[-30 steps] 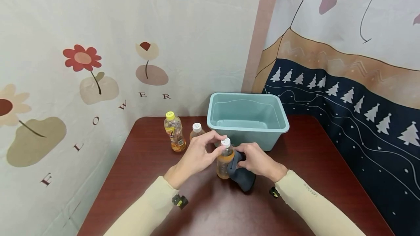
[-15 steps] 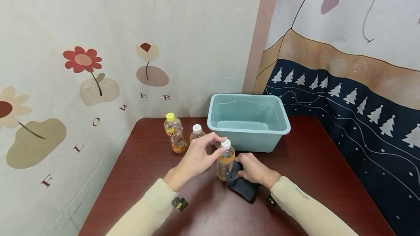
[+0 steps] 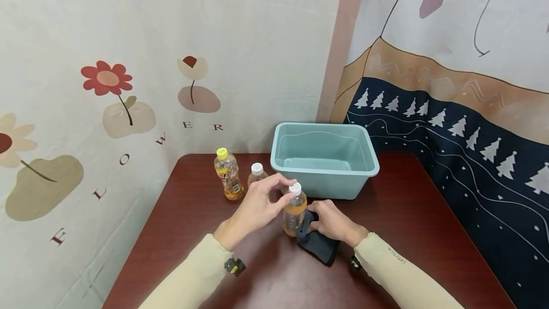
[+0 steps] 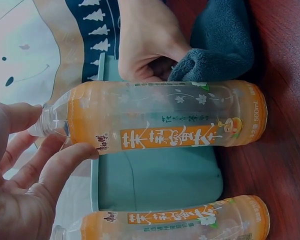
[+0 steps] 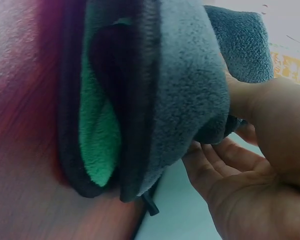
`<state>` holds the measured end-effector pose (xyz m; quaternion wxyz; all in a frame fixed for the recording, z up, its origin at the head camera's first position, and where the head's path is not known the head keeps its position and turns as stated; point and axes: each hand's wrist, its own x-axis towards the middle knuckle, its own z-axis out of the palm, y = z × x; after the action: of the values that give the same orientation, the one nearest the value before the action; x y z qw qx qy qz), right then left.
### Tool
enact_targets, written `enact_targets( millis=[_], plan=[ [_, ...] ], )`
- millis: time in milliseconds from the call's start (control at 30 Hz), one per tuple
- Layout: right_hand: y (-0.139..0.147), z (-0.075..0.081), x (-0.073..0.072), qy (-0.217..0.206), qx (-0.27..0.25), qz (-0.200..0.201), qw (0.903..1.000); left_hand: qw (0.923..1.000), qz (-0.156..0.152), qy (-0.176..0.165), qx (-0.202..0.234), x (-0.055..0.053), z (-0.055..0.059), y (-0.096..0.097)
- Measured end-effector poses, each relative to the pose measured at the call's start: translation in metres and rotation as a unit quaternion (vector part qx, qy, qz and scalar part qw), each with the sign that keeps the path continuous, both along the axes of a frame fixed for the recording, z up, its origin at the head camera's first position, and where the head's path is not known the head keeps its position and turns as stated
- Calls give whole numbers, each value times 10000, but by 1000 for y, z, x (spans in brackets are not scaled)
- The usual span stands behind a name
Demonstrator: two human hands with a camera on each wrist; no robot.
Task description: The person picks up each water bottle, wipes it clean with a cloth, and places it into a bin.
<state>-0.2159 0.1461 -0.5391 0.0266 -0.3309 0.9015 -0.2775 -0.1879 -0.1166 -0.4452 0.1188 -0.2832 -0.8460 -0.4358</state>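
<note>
A clear plastic tea bottle [image 3: 294, 217] with a white cap and orange label stands upright on the table. My left hand [image 3: 256, 206] holds it at the top, thumb and fingers around the cap and neck. At its right side my right hand [image 3: 336, 223] grips a dark grey cloth [image 3: 319, 246], which lies against the lower part of the bottle and hangs to the tabletop. In the right wrist view a green inner side of the folded cloth [image 5: 190, 85] shows. The left wrist view shows the jasmine-tea style label on the bottle [image 4: 165, 117].
A second white-capped bottle [image 3: 257, 170] stands behind my left hand, partly hidden by it. Left of that is a yellow-capped bottle [image 3: 229, 175]. A light teal plastic bin [image 3: 326, 182] sits at the back of the dark red table [image 3: 180, 232], against a printed curtain.
My right hand and the cloth have moved down along the bottle's side, and the cloth now spreads lower on the table. My left hand has kept its hold on the bottle's top.
</note>
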Motion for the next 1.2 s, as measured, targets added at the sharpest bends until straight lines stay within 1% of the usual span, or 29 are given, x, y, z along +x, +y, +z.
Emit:
enact_targets(
  millis=[100,267,367,633,800,1000,1200],
  plan=[
    [0,5,0,71,-50,11,10000,10000,-40,-37,28,0,0,0],
    [2,22,2,166,-228,-27,9996,9999,-75,-8,92,-1,0,0],
    [2,36,3,265,-285,-82,9992,9999,-67,0,101,-1,0,0],
    [4,75,7,292,-486,-63,9984,9998,-99,-12,192,0,1,-1],
    [5,94,8,380,-597,-78,9975,9996,-76,-126,238,-1,3,-1],
    [1,108,9,538,-905,-88,9944,9994,-42,-276,182,1,5,-3],
    [-4,115,9,653,-1324,-108,9890,9991,-79,-349,230,0,6,-4]
  ],
)
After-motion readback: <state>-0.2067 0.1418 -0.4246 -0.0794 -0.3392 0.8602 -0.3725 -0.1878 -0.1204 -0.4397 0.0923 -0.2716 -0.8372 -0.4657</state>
